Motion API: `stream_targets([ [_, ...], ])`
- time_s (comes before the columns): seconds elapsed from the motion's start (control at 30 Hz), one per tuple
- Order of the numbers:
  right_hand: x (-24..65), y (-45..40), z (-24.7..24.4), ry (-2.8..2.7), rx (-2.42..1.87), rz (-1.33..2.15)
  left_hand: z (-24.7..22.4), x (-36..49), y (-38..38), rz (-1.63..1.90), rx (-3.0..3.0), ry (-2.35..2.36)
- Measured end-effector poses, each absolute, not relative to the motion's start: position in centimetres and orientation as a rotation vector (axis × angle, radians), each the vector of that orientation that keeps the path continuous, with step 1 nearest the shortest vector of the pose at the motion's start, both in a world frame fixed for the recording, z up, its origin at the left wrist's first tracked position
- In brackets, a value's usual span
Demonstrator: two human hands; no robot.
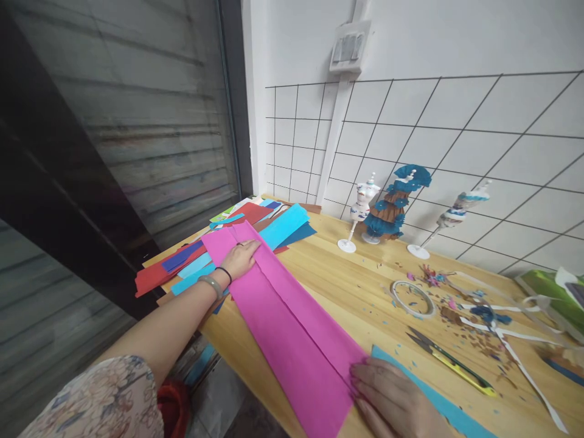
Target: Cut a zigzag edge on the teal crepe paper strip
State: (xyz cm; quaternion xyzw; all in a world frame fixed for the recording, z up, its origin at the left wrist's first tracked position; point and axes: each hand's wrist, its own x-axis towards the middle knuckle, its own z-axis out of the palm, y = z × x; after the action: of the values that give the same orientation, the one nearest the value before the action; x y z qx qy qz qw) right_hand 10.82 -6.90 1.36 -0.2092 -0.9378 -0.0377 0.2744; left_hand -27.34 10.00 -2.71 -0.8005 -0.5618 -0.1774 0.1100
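The pink paper (278, 322) runs far left to near right on the bench (328, 261), my left hand (238, 260) flat, unclenched near its far end, my right hand (395, 392) nearer, whether pinching I cannot tell.

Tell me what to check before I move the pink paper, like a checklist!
1. Left hand on the paper's far end: ok.
2. Right hand at its near end: ok.
3. Snips apart from the pink paper: ok.
4. Blue strip well away from your right hand: not ok, it's right there.
5. Little scraps cleared off the table: not ok.
6. Whole near edge lying flat: cannot tell, part is out of view.
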Motion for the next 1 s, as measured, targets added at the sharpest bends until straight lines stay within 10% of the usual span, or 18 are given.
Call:
stream_targets([
  [1.0, 11.0, -6.0, 0.4, -2.468, -0.585, -0.168, -3.2, -28.0, 10.9, -0.222, -2.454, -1.633],
])
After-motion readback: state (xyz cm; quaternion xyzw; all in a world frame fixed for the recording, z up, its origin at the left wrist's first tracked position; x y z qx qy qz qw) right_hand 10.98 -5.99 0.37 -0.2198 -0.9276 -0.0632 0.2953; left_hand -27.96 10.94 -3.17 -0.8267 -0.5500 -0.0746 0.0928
